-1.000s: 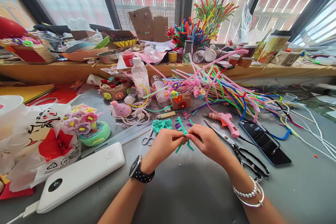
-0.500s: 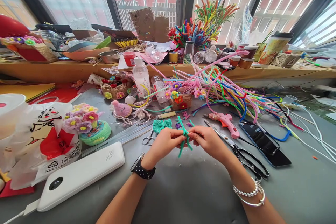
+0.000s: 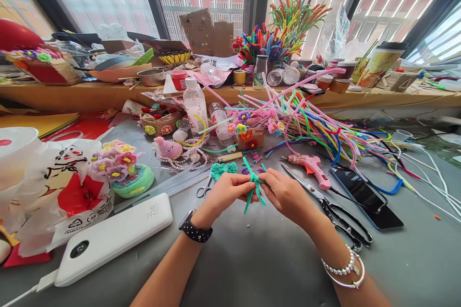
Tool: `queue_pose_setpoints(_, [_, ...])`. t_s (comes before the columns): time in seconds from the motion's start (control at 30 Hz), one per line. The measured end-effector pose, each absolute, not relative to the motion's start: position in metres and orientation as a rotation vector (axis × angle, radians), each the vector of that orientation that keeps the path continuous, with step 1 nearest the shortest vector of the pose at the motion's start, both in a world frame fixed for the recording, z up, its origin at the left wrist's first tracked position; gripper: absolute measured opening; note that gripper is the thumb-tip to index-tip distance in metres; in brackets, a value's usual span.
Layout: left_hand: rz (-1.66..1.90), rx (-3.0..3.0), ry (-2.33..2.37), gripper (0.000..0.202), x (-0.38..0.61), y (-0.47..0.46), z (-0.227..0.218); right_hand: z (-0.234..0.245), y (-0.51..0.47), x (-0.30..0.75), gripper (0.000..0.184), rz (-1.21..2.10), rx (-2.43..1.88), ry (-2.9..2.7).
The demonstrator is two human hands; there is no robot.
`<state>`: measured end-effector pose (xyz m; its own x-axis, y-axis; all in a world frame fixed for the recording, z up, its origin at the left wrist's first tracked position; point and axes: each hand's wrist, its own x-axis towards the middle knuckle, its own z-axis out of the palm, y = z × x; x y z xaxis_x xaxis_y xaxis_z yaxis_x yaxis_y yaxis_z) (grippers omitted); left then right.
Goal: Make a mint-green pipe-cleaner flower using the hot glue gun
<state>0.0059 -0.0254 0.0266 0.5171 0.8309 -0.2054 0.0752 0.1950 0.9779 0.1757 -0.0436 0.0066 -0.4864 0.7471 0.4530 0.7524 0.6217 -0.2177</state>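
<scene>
Between my hands is a bundle of green pipe cleaners, twisted together at the middle with loose ends sticking up and down. My left hand pinches it from the left, thumb and fingers closed. From the right, my right hand pinches an end of it between thumb and fingertips. A green pipe-cleaner bow shape lies just beyond my left hand. Small scissors rest beside it, partly covered by that hand. Large black-handled scissors lie right of my right hand.
A pink glue gun and a phone lie to the right. Loose pipe cleaners spread behind them. At left are a white power bank, a crocheted flower pot and a plastic bag. Bottles stand farther back.
My right hand has shifted slightly right, its fingers moving off the twisted middle toward an end. My left hand keeps its pinch. The whole view has shifted a little.
</scene>
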Motion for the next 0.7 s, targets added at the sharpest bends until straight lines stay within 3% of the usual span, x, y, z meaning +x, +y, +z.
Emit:
queue_pose_setpoints(0.33, [0.636, 1.303, 0.904, 0.027, 0.0043, -0.0266, 0.0255, 0.0024, -0.0429, 0.1773, 0.019, -0.376, -1.099, -2.265])
queue_pose_setpoints(0.7, [0.673, 1.287, 0.920, 0.031, 0.0062, -0.0286, 0.0298, 0.0009, -0.0416, 0.1793, 0.025, -0.395, -1.040, -2.222])
